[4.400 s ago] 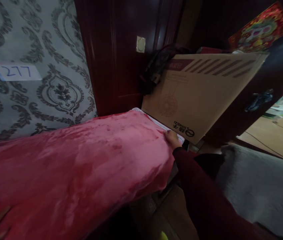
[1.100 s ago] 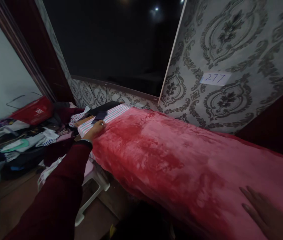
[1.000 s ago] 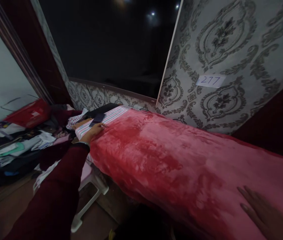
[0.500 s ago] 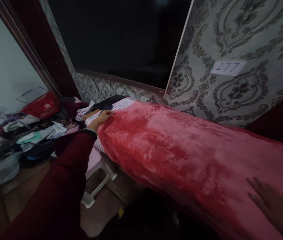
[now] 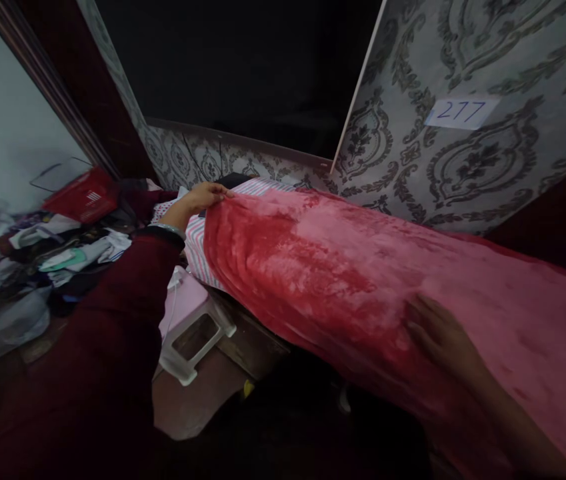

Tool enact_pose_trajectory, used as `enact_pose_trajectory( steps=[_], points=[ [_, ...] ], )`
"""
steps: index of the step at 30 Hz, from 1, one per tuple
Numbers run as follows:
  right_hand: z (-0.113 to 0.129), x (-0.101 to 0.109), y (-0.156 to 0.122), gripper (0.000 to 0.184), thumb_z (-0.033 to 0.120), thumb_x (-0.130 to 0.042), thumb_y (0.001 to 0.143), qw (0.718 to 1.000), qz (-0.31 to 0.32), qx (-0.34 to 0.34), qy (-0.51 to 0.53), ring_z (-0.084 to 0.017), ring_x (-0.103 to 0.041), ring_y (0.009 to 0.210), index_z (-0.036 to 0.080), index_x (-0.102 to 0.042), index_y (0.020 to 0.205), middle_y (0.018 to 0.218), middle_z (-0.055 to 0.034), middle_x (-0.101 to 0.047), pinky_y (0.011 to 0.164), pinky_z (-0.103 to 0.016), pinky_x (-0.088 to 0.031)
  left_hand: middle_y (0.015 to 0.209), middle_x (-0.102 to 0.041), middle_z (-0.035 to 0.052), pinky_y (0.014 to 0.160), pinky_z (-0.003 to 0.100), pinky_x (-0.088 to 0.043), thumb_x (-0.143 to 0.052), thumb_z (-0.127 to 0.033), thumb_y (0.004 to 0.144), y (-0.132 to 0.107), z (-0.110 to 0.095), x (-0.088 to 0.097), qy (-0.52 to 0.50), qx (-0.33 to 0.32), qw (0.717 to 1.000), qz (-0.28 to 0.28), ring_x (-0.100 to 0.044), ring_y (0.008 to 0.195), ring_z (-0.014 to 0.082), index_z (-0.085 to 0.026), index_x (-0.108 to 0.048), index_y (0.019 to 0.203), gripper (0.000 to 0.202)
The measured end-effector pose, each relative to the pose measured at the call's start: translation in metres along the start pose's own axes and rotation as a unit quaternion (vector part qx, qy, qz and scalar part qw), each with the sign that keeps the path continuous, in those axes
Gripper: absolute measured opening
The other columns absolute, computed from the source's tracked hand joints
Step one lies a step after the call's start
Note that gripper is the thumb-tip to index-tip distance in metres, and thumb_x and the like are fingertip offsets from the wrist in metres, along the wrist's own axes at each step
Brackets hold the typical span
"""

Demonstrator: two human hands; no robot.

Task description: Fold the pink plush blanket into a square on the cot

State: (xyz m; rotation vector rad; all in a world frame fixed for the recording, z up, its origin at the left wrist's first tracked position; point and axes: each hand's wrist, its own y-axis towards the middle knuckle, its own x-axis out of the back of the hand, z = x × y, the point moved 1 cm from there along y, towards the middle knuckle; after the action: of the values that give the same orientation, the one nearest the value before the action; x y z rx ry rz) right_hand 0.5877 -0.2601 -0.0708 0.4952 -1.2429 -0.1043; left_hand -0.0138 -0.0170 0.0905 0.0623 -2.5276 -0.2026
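Note:
A plush red and pink blanket (image 5: 343, 260) lies along a long surface against the wall. Its far-left corner is pinched in my left hand (image 5: 207, 195), lifted a little above a striped cloth (image 5: 200, 250) that shows underneath. My right hand (image 5: 440, 330) rests on the blanket's near part, palm down, with fingers stretched out together.
A small pink and white plastic stool (image 5: 193, 303) stands on the floor at the left. Behind it are piled clothes (image 5: 80, 257) and a red basket (image 5: 83, 193). A large dark screen (image 5: 243, 73) hangs above, beside a paper marked 277 (image 5: 463, 112).
My left hand has raised the blanket's corner, baring more striped cloth. My right hand has moved left across the blanket.

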Motion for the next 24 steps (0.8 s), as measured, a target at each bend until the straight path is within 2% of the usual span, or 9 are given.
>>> enact_pose_trajectory(
  steps=[3, 6, 10, 14, 18, 24],
  points=[
    [0.036, -0.015, 0.032, 0.055, 0.053, -0.041, 0.095, 0.999, 0.009, 0.014, 0.043, -0.033, -0.055, 0.134, 0.023, -0.066, 0.134, 0.139, -0.0135, -0.064, 0.113, -0.056, -0.043, 0.093, -0.073, 0.0071, 0.094, 0.034, -0.05, -0.065, -0.02, 0.073, -0.004, -0.011, 0.005, 0.01, -0.028, 0.998, 0.052, -0.065, 0.094, 0.0198, -0.012, -0.075, 0.09, 0.022],
    [0.062, -0.031, 0.061, 0.053, 0.05, -0.044, 0.094, 0.996, 0.02, 0.026, 0.08, -0.033, -0.057, 0.131, 0.024, -0.066, 0.134, 0.137, -0.0125, -0.065, 0.111, -0.056, -0.045, 0.092, -0.072, 0.0068, 0.096, 0.037, -0.05, -0.067, -0.02, 0.073, -0.011, -0.022, 0.011, 0.013, -0.022, 0.999, 0.044, -0.066, 0.096, 0.0215, -0.012, -0.075, 0.091, 0.021],
    [0.089, -0.052, 0.097, 0.05, 0.046, -0.047, 0.092, 0.993, 0.034, 0.043, 0.105, -0.032, -0.061, 0.124, 0.024, -0.066, 0.133, 0.129, -0.012, -0.069, 0.109, -0.055, -0.046, 0.091, -0.072, 0.0064, 0.09, 0.038, -0.054, -0.069, -0.02, 0.075, -0.02, -0.036, 0.018, -0.022, 0.014, 0.999, 0.038, -0.068, 0.092, 0.0235, -0.015, -0.076, 0.097, 0.024],
    [0.114, -0.07, 0.126, 0.056, 0.041, -0.058, 0.087, 0.994, 0.033, 0.038, 0.099, -0.034, -0.06, 0.118, 0.017, -0.062, 0.136, 0.124, -0.0161, -0.067, 0.106, -0.053, -0.046, 0.092, -0.071, 0.006, 0.089, 0.039, -0.053, -0.067, -0.018, 0.077, -0.022, -0.051, 0.026, -0.03, 0.007, 0.998, 0.048, -0.067, 0.092, 0.0226, -0.014, -0.075, 0.101, 0.026],
    [0.147, -0.08, 0.145, 0.059, 0.04, -0.068, 0.082, 0.996, 0.013, -0.009, 0.087, -0.034, -0.055, 0.117, 0.017, -0.059, 0.136, 0.124, -0.0167, -0.063, 0.103, -0.05, -0.046, 0.094, -0.069, 0.0062, 0.096, 0.04, -0.048, -0.06, -0.014, 0.081, -0.025, -0.071, 0.03, -0.024, -0.033, 0.998, 0.049, -0.065, 0.096, 0.021, -0.007, -0.072, 0.104, 0.026],
    [0.196, -0.086, 0.158, 0.062, 0.041, -0.077, 0.078, 0.99, -0.027, -0.113, 0.085, -0.037, -0.049, 0.12, 0.018, -0.058, 0.132, 0.128, -0.0165, -0.059, 0.101, -0.053, -0.043, 0.087, -0.064, 0.0019, 0.1, 0.041, -0.041, -0.051, -0.01, 0.087, -0.036, -0.1, 0.032, -0.026, -0.04, 0.998, 0.046, -0.063, 0.094, 0.0163, 0.002, -0.066, 0.11, 0.03]
  ],
)
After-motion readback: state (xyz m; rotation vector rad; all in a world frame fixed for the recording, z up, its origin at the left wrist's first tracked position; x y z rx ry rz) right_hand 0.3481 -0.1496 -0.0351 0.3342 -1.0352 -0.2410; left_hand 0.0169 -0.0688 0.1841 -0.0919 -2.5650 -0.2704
